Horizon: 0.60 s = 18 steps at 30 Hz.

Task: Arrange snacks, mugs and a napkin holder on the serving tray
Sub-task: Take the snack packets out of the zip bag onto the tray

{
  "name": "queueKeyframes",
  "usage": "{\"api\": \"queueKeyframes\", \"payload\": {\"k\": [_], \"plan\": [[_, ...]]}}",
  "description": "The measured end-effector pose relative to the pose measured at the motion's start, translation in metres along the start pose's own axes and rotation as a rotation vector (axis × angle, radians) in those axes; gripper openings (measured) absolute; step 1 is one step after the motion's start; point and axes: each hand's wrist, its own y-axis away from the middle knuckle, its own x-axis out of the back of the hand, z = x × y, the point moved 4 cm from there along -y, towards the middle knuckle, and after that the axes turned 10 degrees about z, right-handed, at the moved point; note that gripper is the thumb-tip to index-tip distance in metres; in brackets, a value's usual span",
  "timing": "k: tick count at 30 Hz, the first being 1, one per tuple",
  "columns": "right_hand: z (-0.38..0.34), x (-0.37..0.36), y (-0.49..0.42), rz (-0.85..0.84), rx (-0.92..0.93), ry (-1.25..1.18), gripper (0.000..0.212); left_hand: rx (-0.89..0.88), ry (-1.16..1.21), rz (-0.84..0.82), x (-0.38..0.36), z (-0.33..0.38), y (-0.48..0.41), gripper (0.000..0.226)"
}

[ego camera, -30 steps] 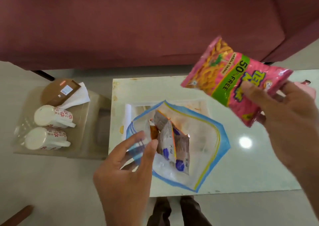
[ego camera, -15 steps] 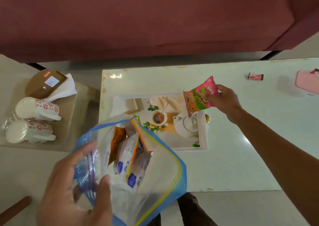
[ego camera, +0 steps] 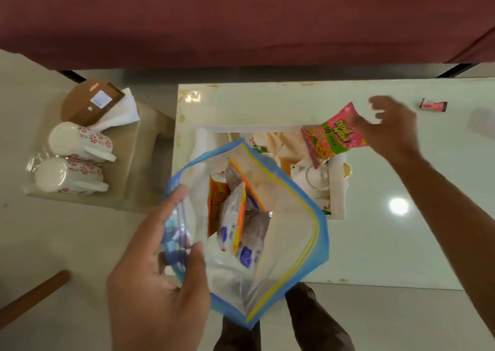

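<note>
You get soft, even daylight here, with one round glare spot [ego camera: 399, 205] on the glossy table [ego camera: 401, 243]. Your right hand [ego camera: 388, 125] is smeared by motion blur, while the left hand [ego camera: 158, 278] stays fairly sharp. The wide lens bows straight lines near the frame edges.

pink snack packet [ego camera: 333, 136] tilted over tray [ego camera: 338, 211].

The pink snack packet [ego camera: 333, 139] reads "50" and "FREE" on its green band; its yellow brand lettering is too blurred to read.
</note>
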Motion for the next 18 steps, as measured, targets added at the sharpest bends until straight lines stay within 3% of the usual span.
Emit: {"api": "queueKeyframes", "payload": {"k": [3,6,8,11,13,16,18], "plan": [[-0.074,0.072,0.059,0.091,0.197,-0.347,0.026,-0.009,-0.002,-0.027,-0.002,0.005,-0.004,0.063],[-0.138,0.108,0.138,-0.214,0.496,-0.519,0.011,-0.027,-0.028,-0.081,-0.009,0.012,-0.001,0.062],[-0.158,0.094,0.174,-0.443,0.765,-0.403,0.022,-0.055,-0.044,-0.101,-0.014,0.015,0.000,0.063],[-0.194,0.035,0.208,-0.697,1.172,0.066,0.041,-0.060,0.023,-0.099,0.011,0.018,-0.019,0.065],[-0.186,0.009,0.212,-0.780,1.250,0.279,0.041,-0.099,0.040,-0.119,0.008,0.025,-0.018,0.066],[-0.178,-0.019,0.209,-0.751,1.373,0.512,0.030,-0.128,0.056,-0.132,0.006,0.032,-0.018,0.068],[-0.177,-0.027,0.206,-0.761,1.376,0.533,0.026,-0.133,0.059,-0.141,0.007,0.033,-0.019,0.068]]}}
